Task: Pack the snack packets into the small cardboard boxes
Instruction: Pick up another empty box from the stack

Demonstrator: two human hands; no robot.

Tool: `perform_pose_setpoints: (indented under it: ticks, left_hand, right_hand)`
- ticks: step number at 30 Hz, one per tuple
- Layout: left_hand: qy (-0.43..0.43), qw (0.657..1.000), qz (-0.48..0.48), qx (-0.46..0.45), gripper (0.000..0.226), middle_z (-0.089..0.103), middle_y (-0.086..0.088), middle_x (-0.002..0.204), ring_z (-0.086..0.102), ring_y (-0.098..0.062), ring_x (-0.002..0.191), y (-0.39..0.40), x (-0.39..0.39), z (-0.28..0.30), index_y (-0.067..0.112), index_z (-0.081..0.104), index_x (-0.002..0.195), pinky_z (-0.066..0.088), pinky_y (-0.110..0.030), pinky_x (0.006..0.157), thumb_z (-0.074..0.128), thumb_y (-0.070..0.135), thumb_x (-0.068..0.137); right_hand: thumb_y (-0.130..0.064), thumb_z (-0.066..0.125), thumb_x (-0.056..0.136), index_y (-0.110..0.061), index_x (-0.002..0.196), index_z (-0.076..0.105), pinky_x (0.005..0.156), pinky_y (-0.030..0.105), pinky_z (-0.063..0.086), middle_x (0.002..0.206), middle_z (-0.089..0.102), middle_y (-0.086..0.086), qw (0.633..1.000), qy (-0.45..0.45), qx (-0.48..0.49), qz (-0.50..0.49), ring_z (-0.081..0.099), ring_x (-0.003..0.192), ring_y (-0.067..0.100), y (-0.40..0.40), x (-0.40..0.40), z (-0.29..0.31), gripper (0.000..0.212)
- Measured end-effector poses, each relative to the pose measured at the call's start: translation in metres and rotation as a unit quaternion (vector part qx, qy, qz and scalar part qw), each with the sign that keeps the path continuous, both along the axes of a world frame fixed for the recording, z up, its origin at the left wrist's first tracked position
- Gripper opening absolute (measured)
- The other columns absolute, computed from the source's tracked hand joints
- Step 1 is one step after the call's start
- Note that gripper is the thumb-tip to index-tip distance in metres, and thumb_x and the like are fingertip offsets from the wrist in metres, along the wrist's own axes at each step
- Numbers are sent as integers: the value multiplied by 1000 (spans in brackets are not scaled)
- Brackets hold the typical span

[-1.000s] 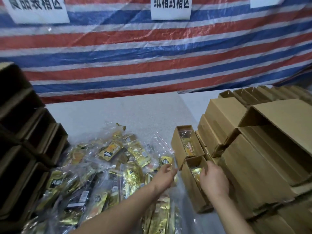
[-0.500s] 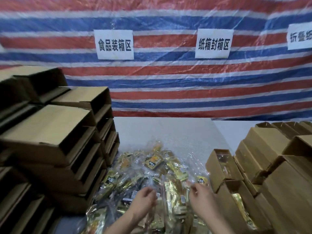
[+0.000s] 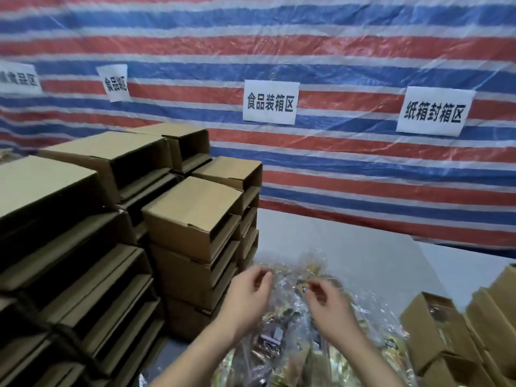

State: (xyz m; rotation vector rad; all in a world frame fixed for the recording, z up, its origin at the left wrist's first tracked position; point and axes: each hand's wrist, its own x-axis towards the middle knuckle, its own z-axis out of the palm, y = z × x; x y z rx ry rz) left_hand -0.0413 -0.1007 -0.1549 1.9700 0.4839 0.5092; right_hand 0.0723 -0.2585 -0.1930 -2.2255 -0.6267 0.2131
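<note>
A heap of snack packets [image 3: 290, 347] in clear and gold wrappers lies on the grey table [image 3: 363, 247]. My left hand [image 3: 245, 296] and my right hand [image 3: 331, 307] hover side by side just above the heap. Their fingers are loosely curled and I see nothing held in either. At the right, a small open cardboard box [image 3: 418, 328] stands on its side with a packet inside. A second open box [image 3: 458, 370] sits in front of it, its contents hidden.
Tall stacks of empty cardboard boxes [image 3: 192, 219] fill the left side, openings facing right. More boxes [image 3: 497, 308] crowd the right edge. A striped tarp [image 3: 363, 177] with paper signs hangs behind the table.
The view has swung left and up. My right hand has left the box on the right. Both hands have risen from the packets and now hover above the heap, holding nothing.
</note>
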Motion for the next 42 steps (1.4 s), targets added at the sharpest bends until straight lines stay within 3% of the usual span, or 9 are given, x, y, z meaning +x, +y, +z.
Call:
perform_pose_setpoints:
  ticks: [3, 6, 9, 13, 21, 30, 36, 39, 42]
  left_hand:
    - [-64, 993, 56, 82, 14, 65, 28, 85, 58, 14, 88, 36, -6, 59, 40, 63, 96, 42, -2, 69, 53, 31, 98]
    - [-93, 968, 131, 192, 18, 66, 17, 96, 59, 1, 93, 76, -12, 113, 27, 68, 106, 42, -15, 77, 51, 28, 99]
    - [-70, 910, 211, 351, 28, 67, -3, 114, 59, -17, 108, 112, -28, 156, 12, 66, 119, 45, -28, 94, 54, 25, 98]
    - [21, 826, 300, 477, 33, 65, -7, 118, 58, -25, 109, 145, -65, 190, 14, 63, 123, 48, -41, 93, 55, 32, 96]
    - [347, 752, 334, 450, 74, 36, -11, 152, 34, -29, 140, 179, -134, 197, 12, 31, 148, 37, -46, 109, 59, 47, 90]
    - [417, 700, 343, 468, 35, 53, -11, 133, 49, -29, 124, 173, -151, 198, 10, 48, 130, 47, -42, 92, 38, 11, 96]
    - [315, 712, 325, 536, 26, 64, -9, 110, 62, -32, 100, 134, -158, 255, 19, 60, 115, 38, -35, 67, 48, 15, 93]
    - [278, 730, 294, 551, 29, 64, -9, 111, 61, -32, 100, 113, -147, 284, 22, 62, 118, 42, -36, 69, 49, 15, 92]
    - [226, 763, 233, 559, 25, 64, -10, 108, 59, -33, 100, 100, -127, 302, 20, 63, 110, 49, -41, 81, 49, 11, 92]
  right_hand:
    - [-36, 58, 97, -28, 128, 60, 88, 21, 50, 110, 61, -21, 997, -39, 59, 40, 57, 99, -7, 51, 3, 48, 33]
    - [-36, 57, 97, -27, 131, 58, 82, 12, 40, 119, 61, -14, 988, -80, 94, 98, 54, 103, -1, 103, 1, 100, 36]
    - [-42, 55, 96, -28, 139, 51, 88, 15, 36, 133, 57, -8, 976, -115, 99, 155, 51, 119, 6, 149, -10, 143, 45]
    - [-43, 56, 96, -29, 146, 43, 99, 23, 31, 147, 48, -5, 952, -168, 93, 236, 43, 134, 12, 201, -34, 181, 53]
    - [-31, 62, 94, -24, 148, 41, 116, 39, 34, 150, 44, -2, 908, -219, 94, 345, 38, 140, 16, 276, -82, 205, 59]
    - [-32, 61, 95, -25, 152, 35, 118, 48, 30, 155, 38, 2, 888, -232, 52, 394, 33, 143, 22, 298, -105, 211, 63]
    - [-22, 67, 91, -19, 150, 37, 112, 35, 35, 150, 43, 5, 880, -216, 138, 399, 39, 138, 21, 273, -111, 261, 66]
    - [-16, 63, 87, -20, 121, 57, 81, 26, 42, 113, 58, -2, 880, -243, 142, 382, 54, 105, 15, 245, -104, 296, 35]
    - [-14, 59, 84, -24, 110, 60, 78, 25, 39, 107, 60, -3, 893, -272, 115, 339, 54, 98, 13, 208, -85, 326, 28]
